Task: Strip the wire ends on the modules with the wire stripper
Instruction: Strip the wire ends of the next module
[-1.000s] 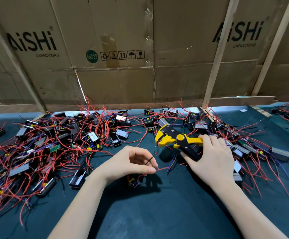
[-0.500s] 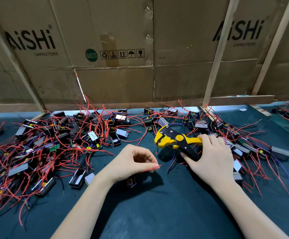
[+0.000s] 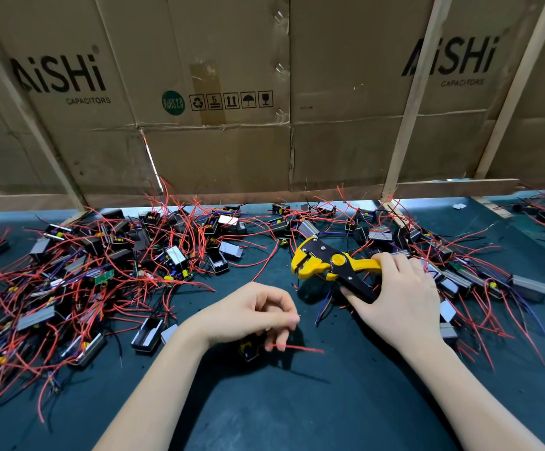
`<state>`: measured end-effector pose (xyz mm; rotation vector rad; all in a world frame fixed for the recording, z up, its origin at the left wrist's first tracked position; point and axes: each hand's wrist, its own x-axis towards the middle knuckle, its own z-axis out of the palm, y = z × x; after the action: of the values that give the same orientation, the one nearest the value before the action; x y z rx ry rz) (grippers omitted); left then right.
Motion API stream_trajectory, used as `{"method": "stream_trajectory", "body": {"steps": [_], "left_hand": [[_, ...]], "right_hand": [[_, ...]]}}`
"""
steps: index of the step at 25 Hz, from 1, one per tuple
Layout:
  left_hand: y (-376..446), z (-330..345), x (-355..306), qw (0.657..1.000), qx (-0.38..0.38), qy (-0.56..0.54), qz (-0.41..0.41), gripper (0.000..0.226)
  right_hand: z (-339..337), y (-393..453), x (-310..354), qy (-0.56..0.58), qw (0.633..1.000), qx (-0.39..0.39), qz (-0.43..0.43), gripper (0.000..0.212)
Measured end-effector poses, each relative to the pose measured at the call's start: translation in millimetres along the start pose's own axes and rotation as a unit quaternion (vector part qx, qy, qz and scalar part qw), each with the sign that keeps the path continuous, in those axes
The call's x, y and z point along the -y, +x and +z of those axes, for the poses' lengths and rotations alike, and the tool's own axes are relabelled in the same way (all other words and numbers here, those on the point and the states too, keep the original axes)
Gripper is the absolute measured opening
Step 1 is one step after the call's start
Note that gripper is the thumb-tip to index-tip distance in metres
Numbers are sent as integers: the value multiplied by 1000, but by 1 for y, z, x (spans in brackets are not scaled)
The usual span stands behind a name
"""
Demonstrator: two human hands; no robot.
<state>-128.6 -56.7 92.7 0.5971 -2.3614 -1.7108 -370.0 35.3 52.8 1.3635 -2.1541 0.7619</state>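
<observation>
My right hand [image 3: 401, 297] grips the handles of a yellow and black wire stripper [image 3: 326, 263], its jaws pointing left above the mat. My left hand [image 3: 251, 315] is curled over a small black module [image 3: 248, 349] that lies on the mat, fingers pinched on its wires. One red wire [image 3: 297, 348] sticks out to the right from under the fingers. The stripper jaws are apart from that wire, up and to the right of my left hand.
Piles of black modules with red wires [image 3: 108, 271] cover the left and back of the dark green mat [image 3: 297, 411]; more lie right of my right hand [image 3: 479, 281]. A cardboard wall [image 3: 264, 125] with wooden slats closes the back.
My left hand has drawn its pinched wire back from the stripper jaws and lowered toward the module. A red wire now lies free below the fingers. The stripper has barely moved.
</observation>
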Motion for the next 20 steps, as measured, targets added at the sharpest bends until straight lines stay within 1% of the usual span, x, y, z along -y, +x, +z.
{"method": "stream_trajectory", "body": {"steps": [2,3,5,7,9,11,16,20], "left_hand": [[0,0,0,999,-8,-28,-26,20],[1,1,0,998,-27,-33,-35,21],[6,1,3,993,-112,-33,-37,23],[13,1,6,975,-217,-38,-23,22],[16,1,10,959,-280,-42,-4,20],[15,0,11,953,-301,-41,14,22],[14,0,10,944,-322,-54,34,28],[19,6,12,926,-375,-16,32,27]], "right_hand": [[-1,0,0,3,1000,1,0,62],[-2,0,0,4,1000,2,0,62],[-2,0,1,7,1000,3,-3,62],[-2,0,1,10,1000,3,-5,62],[-2,0,1,10,1000,5,-7,62],[-2,0,1,6,1000,7,-8,62],[-1,-1,1,1,1000,-2,-12,64],[-1,-2,4,2,1000,-18,-23,62]]}}
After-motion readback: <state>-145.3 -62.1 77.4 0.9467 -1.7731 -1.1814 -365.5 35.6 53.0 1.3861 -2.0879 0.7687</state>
